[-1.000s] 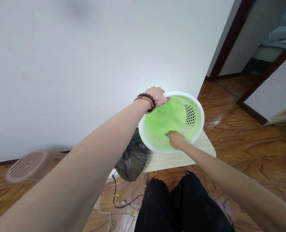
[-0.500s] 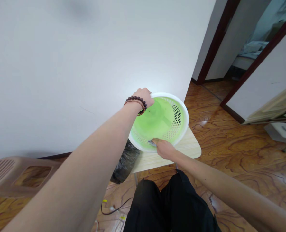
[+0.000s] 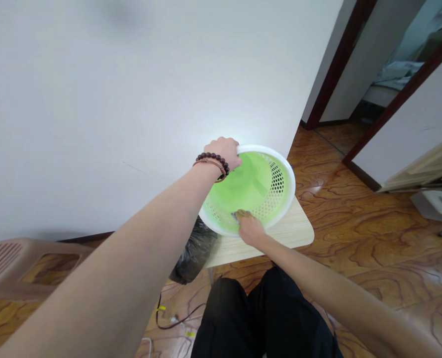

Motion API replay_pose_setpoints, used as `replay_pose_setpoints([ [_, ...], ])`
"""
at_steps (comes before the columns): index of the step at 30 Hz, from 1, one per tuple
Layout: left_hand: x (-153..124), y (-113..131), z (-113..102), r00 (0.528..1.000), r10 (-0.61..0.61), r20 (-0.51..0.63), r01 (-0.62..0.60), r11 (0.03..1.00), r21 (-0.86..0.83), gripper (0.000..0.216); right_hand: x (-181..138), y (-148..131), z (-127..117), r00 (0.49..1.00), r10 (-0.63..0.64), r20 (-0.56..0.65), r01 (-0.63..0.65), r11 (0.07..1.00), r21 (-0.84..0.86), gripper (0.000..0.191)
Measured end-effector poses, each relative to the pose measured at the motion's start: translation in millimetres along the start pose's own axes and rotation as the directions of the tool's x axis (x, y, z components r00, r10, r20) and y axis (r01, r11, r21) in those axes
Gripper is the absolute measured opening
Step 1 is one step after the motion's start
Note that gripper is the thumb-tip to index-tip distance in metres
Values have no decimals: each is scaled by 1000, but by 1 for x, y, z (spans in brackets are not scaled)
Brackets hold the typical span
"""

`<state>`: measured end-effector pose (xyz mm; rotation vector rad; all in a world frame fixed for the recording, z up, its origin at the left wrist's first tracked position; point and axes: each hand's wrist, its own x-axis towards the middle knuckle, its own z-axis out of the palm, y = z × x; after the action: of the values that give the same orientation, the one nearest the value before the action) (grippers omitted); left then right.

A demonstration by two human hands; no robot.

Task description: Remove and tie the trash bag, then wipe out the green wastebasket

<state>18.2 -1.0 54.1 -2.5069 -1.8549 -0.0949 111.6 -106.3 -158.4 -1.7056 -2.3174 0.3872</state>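
A round green plastic basket (image 3: 256, 174) with a white rim and perforated sides rests on a small pale wooden table (image 3: 295, 226). My left hand (image 3: 224, 149), with a beaded bracelet at the wrist, is closed over the far-left part of the rim. Inside the near wall, my right hand (image 3: 250, 228) presses a small greyish cloth (image 3: 236, 215) against the holes; its fingers are closed on it. The cloth is mostly hidden by the fingers.
A black plastic bag (image 3: 196, 248) hangs at the table's left side. To the left stands a beige plastic stool (image 3: 10, 263). A white wall (image 3: 131, 99) rises behind the table. Cables (image 3: 168, 325) lie on the wooden floor, and a white bin (image 3: 437, 203) is at the right.
My right hand has shifted slightly along the basket's near inner wall, its fingers now more bent. The left hand keeps its hold, and the view has moved a little.
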Motion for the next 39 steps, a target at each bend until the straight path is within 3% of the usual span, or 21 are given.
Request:
replay_pose_setpoints([
  [3, -4, -4, 2, 1000, 21, -17, -21, 999, 28, 38, -32, -18, -3, 992, -124, 4, 121, 979, 165, 55],
  [7, -11, -5, 3, 997, 79, -19, -77, 991, 108, 40, -47, -8, -19, 964, -259, 53, 240, 942, 236, 57],
  [13, -14, 3, 2, 991, 130, -18, -126, 977, 172, 39, 7, 33, -25, 999, -49, -10, 49, 999, 4, 58],
  [18, -2, 1, 11, 990, 140, 0, -139, 987, 75, 42, 43, 60, -16, 999, 47, 26, -45, 996, -77, 57],
  [23, 6, -2, 18, 971, 238, 25, -236, 970, -56, 51, 55, 54, 9, 998, 59, 35, -55, 993, -106, 52],
  [28, 4, 0, 21, 963, 269, 14, -266, 957, -114, 56, 26, 12, 24, 992, -75, 106, 66, 995, 78, 56],
  [33, 4, 1, 19, 970, 239, 51, -234, 968, -85, 50, -32, 2, 7, 940, -323, 106, 293, 929, 226, 59],
  [36, 4, 1, 17, 971, 233, 46, -230, 971, -64, 48, -28, 17, -9, 932, -351, 94, 336, 931, 145, 59],
  [39, 5, 1, 16, 980, 195, 45, -192, 979, -63, 48, 9, 43, -22, 974, -224, 28, 225, 969, -101, 56],
])
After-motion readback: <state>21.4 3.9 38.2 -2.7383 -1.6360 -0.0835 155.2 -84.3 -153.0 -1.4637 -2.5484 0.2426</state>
